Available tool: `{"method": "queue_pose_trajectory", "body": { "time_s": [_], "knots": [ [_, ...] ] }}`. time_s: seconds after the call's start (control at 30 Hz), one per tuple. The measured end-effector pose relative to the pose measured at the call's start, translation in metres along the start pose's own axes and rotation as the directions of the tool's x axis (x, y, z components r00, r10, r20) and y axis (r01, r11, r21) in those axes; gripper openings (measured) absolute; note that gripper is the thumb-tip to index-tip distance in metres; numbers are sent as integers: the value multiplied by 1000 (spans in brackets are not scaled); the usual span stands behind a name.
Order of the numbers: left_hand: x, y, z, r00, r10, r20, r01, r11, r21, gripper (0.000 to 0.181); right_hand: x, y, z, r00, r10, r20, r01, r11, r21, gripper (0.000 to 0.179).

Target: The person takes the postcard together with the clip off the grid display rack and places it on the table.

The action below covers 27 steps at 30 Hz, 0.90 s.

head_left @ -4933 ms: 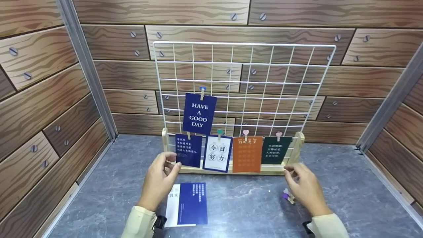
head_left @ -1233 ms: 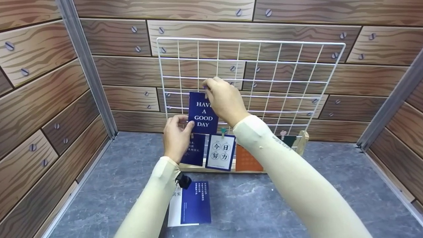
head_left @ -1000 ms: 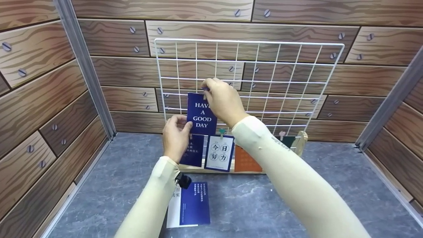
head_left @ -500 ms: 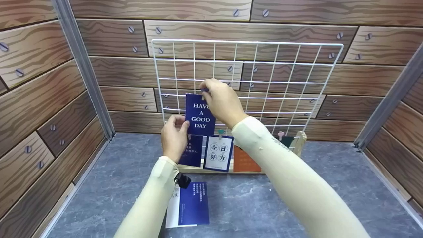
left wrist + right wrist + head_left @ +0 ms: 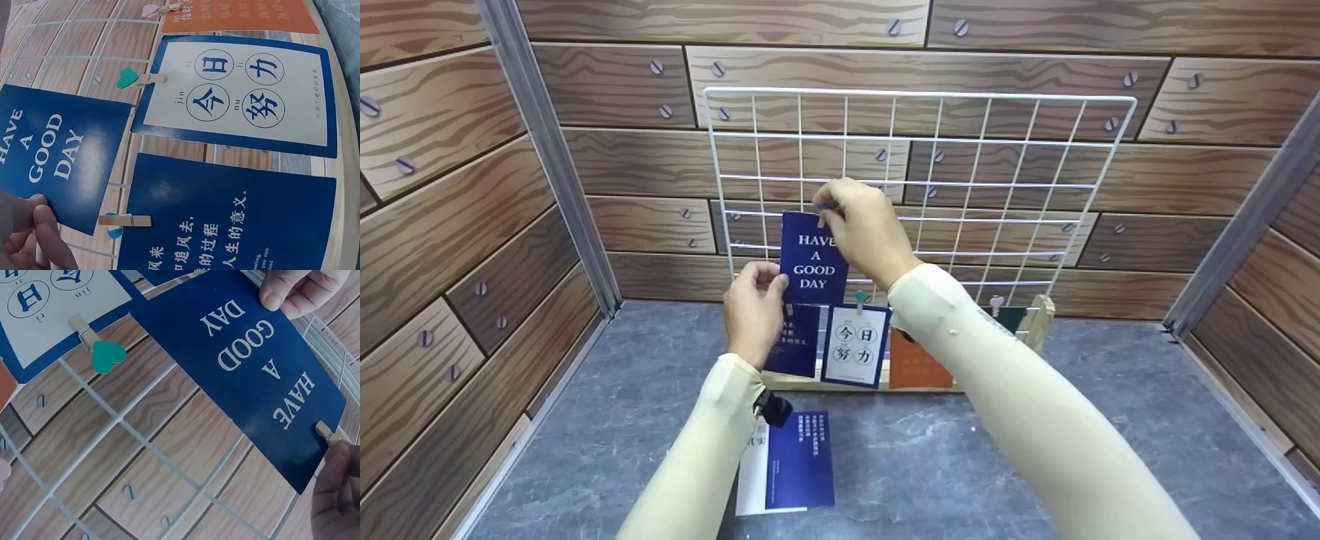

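A dark blue card (image 5: 810,259) lettered HAVE A GOOD DAY hangs upright against the white wire grid (image 5: 919,94). My left hand (image 5: 754,315) pinches its lower left edge between thumb and fingers. At its top edge, my right hand (image 5: 874,232) pinches a small wooden clothespin (image 5: 325,431), whose jaws overlap the card; the clip's blue top is mostly covered by the fingers. Below hang a blue text card (image 5: 225,219) and a blue-bordered white card (image 5: 855,346), each on its own clothespin. The green heart clip (image 5: 127,78) holds the white one.
Further right, an orange card (image 5: 919,367) and a dark green card (image 5: 1011,319) are partly behind my right forearm. The grid stands in a wooden base (image 5: 1039,326). On the grey table, a flat blue card (image 5: 801,465) overlaps a white one (image 5: 750,487) beneath my left wrist.
From the base's two ends, both hands have moved up to the HAVE A GOOD DAY card, left to its edge, right to its clothespin. Over the last second they hardly move.
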<state>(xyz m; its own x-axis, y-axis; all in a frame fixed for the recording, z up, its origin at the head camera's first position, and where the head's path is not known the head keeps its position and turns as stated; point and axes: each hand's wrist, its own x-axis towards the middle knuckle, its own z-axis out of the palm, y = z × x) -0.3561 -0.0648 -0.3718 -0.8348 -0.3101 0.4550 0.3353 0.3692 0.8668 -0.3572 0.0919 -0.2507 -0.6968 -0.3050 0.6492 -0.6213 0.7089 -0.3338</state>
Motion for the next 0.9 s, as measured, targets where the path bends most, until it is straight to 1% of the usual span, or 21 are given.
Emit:
{"method": "queue_pose_trajectory", "body": {
  "time_s": [0.17, 0.27, 0.47, 0.57, 0.7, 0.8, 0.9],
  "knots": [
    [-2, 4, -1, 1000, 26, 6, -26, 999, -24, 5, -4, 8, -4, 997, -34, -76, 39, 997, 66, 10],
    [-3, 8, -2, 999, 37, 4, -37, 998, -57, 5, -7, 8, -7, 992, -52, -113, 63, 993, 103, 11],
    [-9, 15, -7, 997, 77, -25, -79, 992, -95, 5, -17, 3, -15, 983, -105, -148, 127, 981, 148, 11],
    [-14, 16, -9, 995, 100, -26, -102, 989, -103, 5, -24, 3, -18, 980, -120, -158, 146, 976, 160, 10],
    [-21, 16, -11, 991, 130, -22, -132, 987, -90, 5, -35, 6, -20, 975, -128, -180, 161, 970, 183, 8],
    [-27, 16, -11, 989, 146, -20, -147, 986, -76, 5, -44, 10, -21, 970, -131, -204, 174, 962, 210, 8],
    [-34, 16, -12, 988, 157, -10, -158, 984, -81, 5, -55, 13, -21, 965, -136, -225, 189, 953, 236, 8]
  ]
}}
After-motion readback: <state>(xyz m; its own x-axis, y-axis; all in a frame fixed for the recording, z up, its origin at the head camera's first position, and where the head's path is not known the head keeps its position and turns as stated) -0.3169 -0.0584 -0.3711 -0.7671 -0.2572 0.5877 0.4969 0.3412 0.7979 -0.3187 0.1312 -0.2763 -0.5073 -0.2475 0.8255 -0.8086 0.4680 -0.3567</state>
